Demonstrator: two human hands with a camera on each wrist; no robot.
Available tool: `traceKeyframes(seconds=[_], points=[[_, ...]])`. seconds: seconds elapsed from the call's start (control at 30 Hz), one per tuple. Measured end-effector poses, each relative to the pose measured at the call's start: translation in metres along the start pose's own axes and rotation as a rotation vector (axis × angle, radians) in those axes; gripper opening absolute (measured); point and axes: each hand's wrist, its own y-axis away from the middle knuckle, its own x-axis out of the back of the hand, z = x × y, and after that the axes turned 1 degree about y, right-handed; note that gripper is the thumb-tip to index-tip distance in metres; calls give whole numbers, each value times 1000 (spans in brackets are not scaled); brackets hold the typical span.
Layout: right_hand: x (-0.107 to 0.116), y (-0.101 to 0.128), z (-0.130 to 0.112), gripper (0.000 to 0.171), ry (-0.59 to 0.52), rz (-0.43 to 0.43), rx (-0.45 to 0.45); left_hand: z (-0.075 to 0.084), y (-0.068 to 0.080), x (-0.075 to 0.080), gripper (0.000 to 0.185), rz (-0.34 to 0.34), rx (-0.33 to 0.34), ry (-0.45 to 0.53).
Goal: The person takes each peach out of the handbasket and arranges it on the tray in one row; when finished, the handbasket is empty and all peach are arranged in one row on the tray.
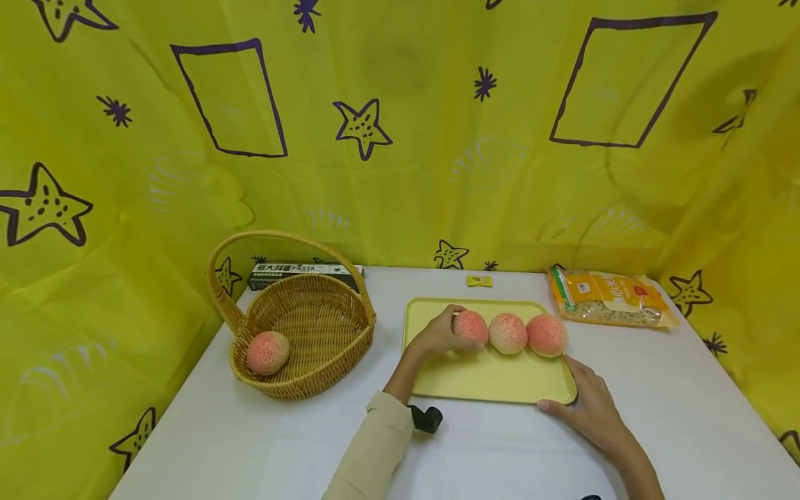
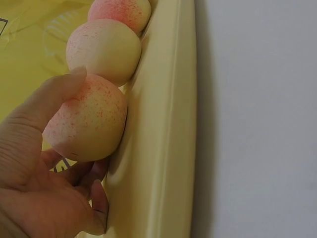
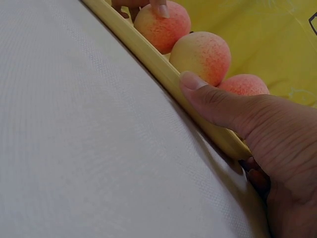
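Observation:
Three pink-and-cream peaches lie in a row on a pale yellow tray (image 1: 484, 380). My left hand (image 1: 439, 335) grips the leftmost peach (image 1: 472, 325), thumb on its near side and fingers round the far side; it sits on the tray, close against the middle peach (image 1: 508, 333). The rightmost peach (image 1: 547, 335) is beside that one. With my right hand (image 1: 594, 411) I hold the tray's near right corner. Its thumb (image 3: 213, 99) presses the front rim in the right wrist view, while its other fingers are mostly hidden.
Left of the tray stands a wicker basket (image 1: 300, 387) with a tall handle and another peach (image 1: 268, 353) inside. Behind it lies a pasta box (image 1: 265, 276). A small yellow packet (image 1: 479, 281) and an orange bag of dry food (image 1: 615, 298) lie at the back, before a yellow curtain (image 1: 400, 201).

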Motion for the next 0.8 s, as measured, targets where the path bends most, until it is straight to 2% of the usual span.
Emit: traceKeyframes(seconds=[0.1,0.57,0.8], points=[[0,0,0,102,-4,0,0,-1,-1,1,75,-12,-8,-3],[-2,-1,1,103,3,8,10,-7,-1,0,75,14,4,-9],[0,-1,-1,102,4,2,5,-4,1,2,80,-12,6,-3]])
